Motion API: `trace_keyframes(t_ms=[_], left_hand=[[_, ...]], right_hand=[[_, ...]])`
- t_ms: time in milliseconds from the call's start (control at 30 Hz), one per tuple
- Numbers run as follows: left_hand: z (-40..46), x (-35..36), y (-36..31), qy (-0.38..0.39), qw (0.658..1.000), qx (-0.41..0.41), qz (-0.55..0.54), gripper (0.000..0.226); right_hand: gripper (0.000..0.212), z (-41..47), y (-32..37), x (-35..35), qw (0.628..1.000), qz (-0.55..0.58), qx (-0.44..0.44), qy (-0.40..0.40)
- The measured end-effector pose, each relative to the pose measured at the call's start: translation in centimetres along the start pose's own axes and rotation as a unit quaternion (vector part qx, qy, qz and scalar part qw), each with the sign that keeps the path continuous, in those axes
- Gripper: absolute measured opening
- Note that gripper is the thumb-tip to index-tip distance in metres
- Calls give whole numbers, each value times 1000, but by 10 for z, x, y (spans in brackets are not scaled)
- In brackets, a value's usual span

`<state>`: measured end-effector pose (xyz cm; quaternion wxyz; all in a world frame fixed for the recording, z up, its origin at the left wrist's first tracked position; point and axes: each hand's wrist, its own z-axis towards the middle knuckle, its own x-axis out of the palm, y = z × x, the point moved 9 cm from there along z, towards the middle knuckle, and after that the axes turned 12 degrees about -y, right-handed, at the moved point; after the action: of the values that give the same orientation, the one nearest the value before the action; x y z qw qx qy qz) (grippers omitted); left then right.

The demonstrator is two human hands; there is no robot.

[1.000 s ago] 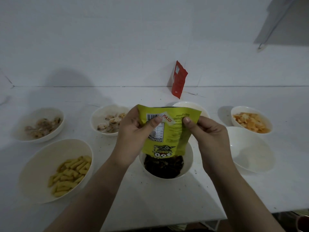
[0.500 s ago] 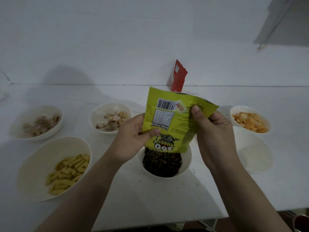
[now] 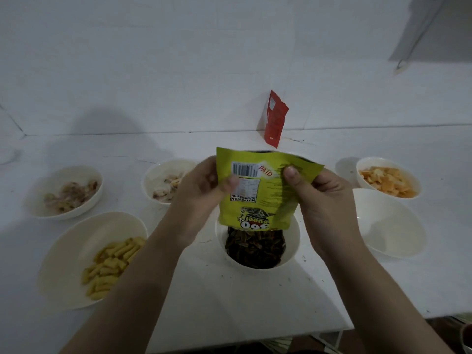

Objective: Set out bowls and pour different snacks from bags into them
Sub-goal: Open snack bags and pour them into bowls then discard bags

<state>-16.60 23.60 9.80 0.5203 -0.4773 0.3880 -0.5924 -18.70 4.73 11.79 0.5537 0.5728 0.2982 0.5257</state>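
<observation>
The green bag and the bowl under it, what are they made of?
The green bag looks like thin glossy plastic film: it creases where the left hand and right hand pinch it. The bowl looks like smooth white ceramic or hard plastic; the picture cannot settle which.

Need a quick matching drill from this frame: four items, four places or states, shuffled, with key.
Things:
1. green bag
2. red bag
3. yellow sticks bowl
4. orange crackers bowl

States or places:
A. far right of the table
B. leaning at the back wall
C. held upside down in both hands
D. near left of the table

Pairs: 1-C, 2-B, 3-D, 4-A
</observation>
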Motion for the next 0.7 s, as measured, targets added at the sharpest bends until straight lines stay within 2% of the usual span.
trace_keyframes(t_ms=[133, 233, 333, 433, 567, 700], left_hand=[[11, -2, -15, -64, 994, -1, -94, 19], [13, -2, -16, -73, 987, -14, -144, 20], [13, -3, -12, -86, 986, -30, -142, 27], [15, -14, -5, -118, 982, -59, -136, 32], [16, -25, 3, -151, 975, -85, -139, 35], [13, -44, 17, -187, 965, -99, -153, 32]], right_hand=[[16, -8, -7, 9, 996, -58, 5, 64], [29, -15, -37, 14, 973, -181, 42, 138], [23, -13, -54, 4, 966, -228, 59, 110], [14, -15, -69, -1, 939, -304, 75, 139], [19, -10, -68, -7, 950, -282, 64, 120], [22, 1, -54, -14, 992, -107, 62, 29]])
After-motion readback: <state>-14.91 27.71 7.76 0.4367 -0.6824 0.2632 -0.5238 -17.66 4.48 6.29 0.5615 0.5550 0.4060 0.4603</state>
